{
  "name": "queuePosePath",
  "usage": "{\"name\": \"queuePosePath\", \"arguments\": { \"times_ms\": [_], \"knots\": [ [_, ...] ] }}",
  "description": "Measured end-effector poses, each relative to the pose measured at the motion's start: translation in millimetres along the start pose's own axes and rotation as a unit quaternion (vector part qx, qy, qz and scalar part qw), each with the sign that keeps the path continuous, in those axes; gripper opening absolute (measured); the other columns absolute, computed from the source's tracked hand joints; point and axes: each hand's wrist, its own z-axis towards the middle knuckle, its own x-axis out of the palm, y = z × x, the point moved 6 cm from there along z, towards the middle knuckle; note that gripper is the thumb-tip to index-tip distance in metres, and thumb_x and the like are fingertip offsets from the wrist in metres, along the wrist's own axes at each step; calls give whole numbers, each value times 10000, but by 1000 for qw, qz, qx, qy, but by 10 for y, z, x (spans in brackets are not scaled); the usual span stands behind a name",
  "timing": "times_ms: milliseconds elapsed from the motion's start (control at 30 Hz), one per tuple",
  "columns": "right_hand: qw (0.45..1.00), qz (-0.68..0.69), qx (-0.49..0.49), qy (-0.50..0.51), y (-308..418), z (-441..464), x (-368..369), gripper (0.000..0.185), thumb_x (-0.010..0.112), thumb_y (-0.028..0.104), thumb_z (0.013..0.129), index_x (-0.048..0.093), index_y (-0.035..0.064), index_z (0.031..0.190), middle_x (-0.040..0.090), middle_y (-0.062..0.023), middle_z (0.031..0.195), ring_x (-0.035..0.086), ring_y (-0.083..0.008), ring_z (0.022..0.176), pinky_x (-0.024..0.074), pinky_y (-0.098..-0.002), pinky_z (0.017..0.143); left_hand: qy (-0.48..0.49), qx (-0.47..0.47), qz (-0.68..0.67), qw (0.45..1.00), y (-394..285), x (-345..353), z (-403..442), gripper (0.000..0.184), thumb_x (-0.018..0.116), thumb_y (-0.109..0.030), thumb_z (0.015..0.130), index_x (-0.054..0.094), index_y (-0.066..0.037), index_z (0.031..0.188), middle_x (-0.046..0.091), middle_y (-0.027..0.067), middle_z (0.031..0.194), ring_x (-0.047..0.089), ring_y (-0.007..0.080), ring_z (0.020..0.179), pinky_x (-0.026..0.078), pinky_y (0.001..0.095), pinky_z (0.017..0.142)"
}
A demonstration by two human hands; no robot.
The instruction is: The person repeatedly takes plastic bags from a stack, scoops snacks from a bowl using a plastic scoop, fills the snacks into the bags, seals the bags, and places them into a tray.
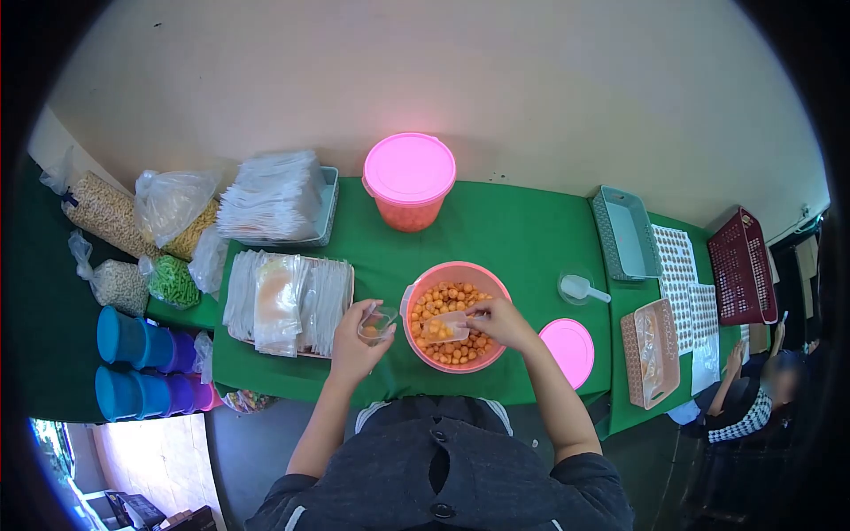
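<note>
Head view. Landmark: pink tub [507,305] on counter [531,234]. Snack balls [456,353] inside it; probably light, brittle. Left of tub: left hand [356,347], grip round clear cup [379,324]; likely flexes, hold sides gently. Over tub: right hand [500,324], grip closed on loaded scoop [445,328]; likely stiff, best by handle.

I see even, fairly bright light, with white glare from an opening at lower left. The pink lid [410,168] glows, nearly washed out. Wide-lens distortion bows the edges, black fills the corners, and far right looks dim.
</note>
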Motion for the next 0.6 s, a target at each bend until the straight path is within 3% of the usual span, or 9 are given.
{"name": "queuePosePath", "arguments": {
  "times_ms": [67,133,533,600],
  "knots": [
    [1000,-12,-8,-27,51,-38,-154,284,736,150,808,715,-34,1023,685,-91,793,609,-126,713,499,-289,681,8,-7,0,1000,-20,6,-2,463,779,-98,751,576,-40,1163,630,102,1056,653,216,961,522,336,841],
    [996,-17,-12,-85,94,-73,-359,296,722,192,797,726,-5,1017,702,-153,823,648,-207,726,514,-334,704,16,-13,-1,1000,-39,26,-4,465,777,-101,751,578,-43,1167,622,112,1086,657,235,979,524,346,853],
    [994,38,-7,-103,-43,-164,-630,281,721,160,813,717,-31,1019,707,-127,814,648,-154,733,519,-309,706,84,64,50,993,-132,249,-58,538,785,-116,723,560,-31,1204,626,118,1104,636,234,1016,507,346,886],
    [995,33,-3,-93,2,-195,-615,271,716,151,820,718,-31,1021,708,-122,816,647,-146,731,519,-302,701,113,55,52,991,-187,302,-94,566,799,-166,694,561,-33,1190,621,134,1116,597,315,1067,479,408,928]
  ]
}}
